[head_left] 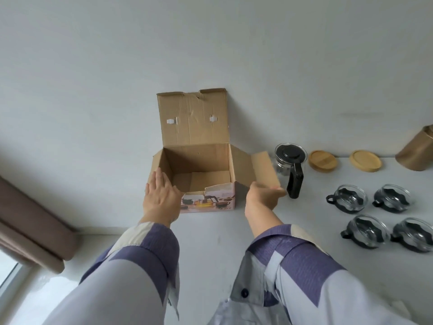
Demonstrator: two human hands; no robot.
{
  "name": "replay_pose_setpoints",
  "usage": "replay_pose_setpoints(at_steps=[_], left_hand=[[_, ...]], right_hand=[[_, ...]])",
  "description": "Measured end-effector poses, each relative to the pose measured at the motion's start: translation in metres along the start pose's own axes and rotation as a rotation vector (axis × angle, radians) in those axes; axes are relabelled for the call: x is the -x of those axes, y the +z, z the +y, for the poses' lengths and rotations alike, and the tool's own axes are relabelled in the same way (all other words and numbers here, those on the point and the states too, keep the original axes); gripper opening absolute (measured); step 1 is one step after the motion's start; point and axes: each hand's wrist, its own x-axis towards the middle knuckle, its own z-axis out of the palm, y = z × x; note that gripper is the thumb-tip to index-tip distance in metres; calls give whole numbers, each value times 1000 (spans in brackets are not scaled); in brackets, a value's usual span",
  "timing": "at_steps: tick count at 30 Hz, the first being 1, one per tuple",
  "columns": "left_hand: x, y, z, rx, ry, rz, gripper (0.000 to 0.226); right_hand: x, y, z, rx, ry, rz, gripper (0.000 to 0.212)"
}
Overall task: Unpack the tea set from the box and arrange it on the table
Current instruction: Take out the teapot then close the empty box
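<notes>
A cardboard box (210,198) stands open against the wall, its inside bare and its lid flap up. My left hand (161,195) lies flat with straight fingers against the box's left front corner. My right hand (264,195) touches the underside of the box's right side flap (262,170), fingers extended. Right of the box stands a glass teapot (290,163) with a black lid and handle. Several glass cups with black holders (350,198) (392,198) (365,231) sit on the table at the right.
Two round wooden coasters (322,159) (365,159) lie behind the cups near the wall. A brown cylindrical container (417,151) stands at the far right. A brown curtain (30,221) hangs at the left beside a window. The white table (222,231) reaches the wall.
</notes>
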Motion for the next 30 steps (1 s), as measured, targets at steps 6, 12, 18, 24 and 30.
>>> replay_pose_setpoints(at_steps=[6,12,18,24,30], left_hand=[[-9,9,-4,-44,44,26,58],[-6,4,-7,49,67,52,60],[-8,0,-32,448,-48,147,64],[-11,-23,-52,869,-290,339,41],[-22,-37,-40,845,71,438,41]], right_hand=[[27,-6,-29,-10,-436,103,44],[51,11,-13,418,-863,-94,29],[60,25,12,702,-989,-276,40],[61,27,19,965,-970,-201,42],[64,33,24,900,-942,-164,45]])
